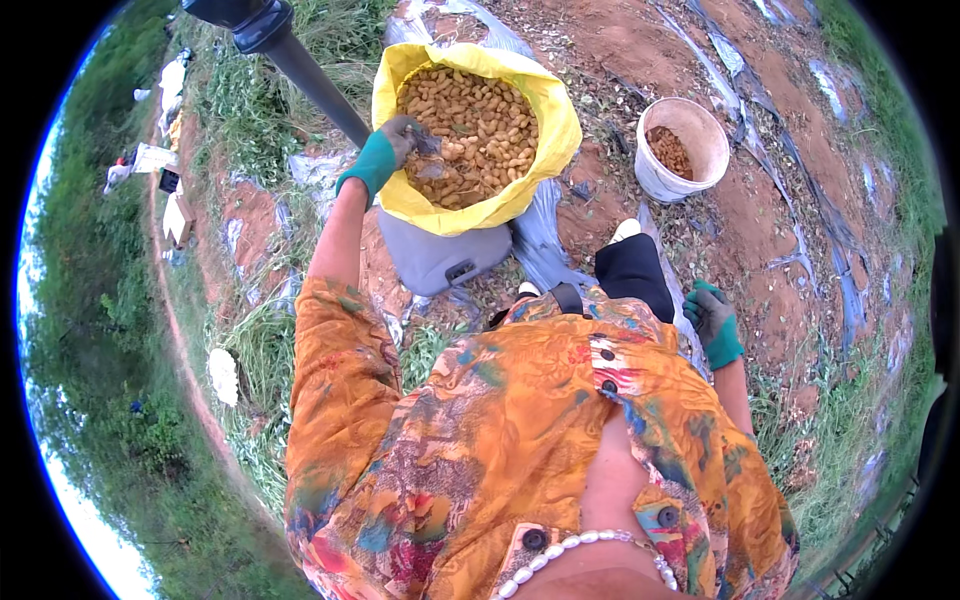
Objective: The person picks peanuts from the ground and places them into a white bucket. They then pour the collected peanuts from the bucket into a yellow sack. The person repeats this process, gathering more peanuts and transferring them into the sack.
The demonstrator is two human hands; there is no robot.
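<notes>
My left hand (397, 141), in a grey and green work glove, reaches over the left rim of a yellow woven sack (551, 161). Its fingers pinch a scrap of dark plastic film (429, 142). Unshelled peanuts (480, 127) fill the sack almost to its rolled rim, with bits of dry debris among them. Under the sack is a grey plastic seat or box (442, 259) with a handle slot. On the other side, my right hand (709, 315), gloved alike, hangs beside my body with fingers loosely curled; its palm is hidden.
A white bucket (675, 191) with some peanuts (670, 152) stands on the soil to the right. A dark pole (319, 82) slants down behind the sack's left side. Torn plastic mulch film (551, 236) and pulled plants (255, 345) cover parts of the ground.
</notes>
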